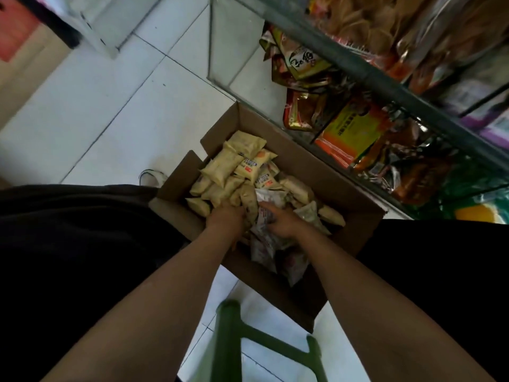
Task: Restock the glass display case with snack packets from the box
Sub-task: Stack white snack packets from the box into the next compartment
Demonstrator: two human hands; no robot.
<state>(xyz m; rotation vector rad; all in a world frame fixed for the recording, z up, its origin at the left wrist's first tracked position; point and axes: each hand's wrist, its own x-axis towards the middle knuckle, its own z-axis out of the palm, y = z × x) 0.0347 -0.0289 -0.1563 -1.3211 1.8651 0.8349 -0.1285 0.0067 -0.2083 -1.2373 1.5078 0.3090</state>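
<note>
Both hands are down in the cardboard box (pixel 327 177), which sits open on the tiled floor (pixel 110 106) just beside the glass display case (pixel 237 51); the left hand (pixel 224 217) is buried among the cream-yellow snack packets (pixel 228 166) with its fingers curled down into the heap, apparently closing round one or more of them; the right hand (pixel 283 220) lies on the white packets (pixel 265 244) at the near side of the box, thumb and fingers bent over the crinkled wrappers, though the dim light and the clutter of foil make it hard to be sure whether it has one pinched or merely presses on the pile; the box looks well filled, yellow packets heaped toward the far end and white ones toward the person, so I judge that most of the stock has yet to go across; the lower shelf of the case holds some red and orange bags (pixel 347 133) along its right part, while its left end, behind the glass corner, shows bare shelf, which seems the likely room for what is in the box; no packet from the box can be seen in the case; the work therefore appears near its start, at the gathering of a handful; a green stool (pixel 228 340) stands near the person's legs.
</note>
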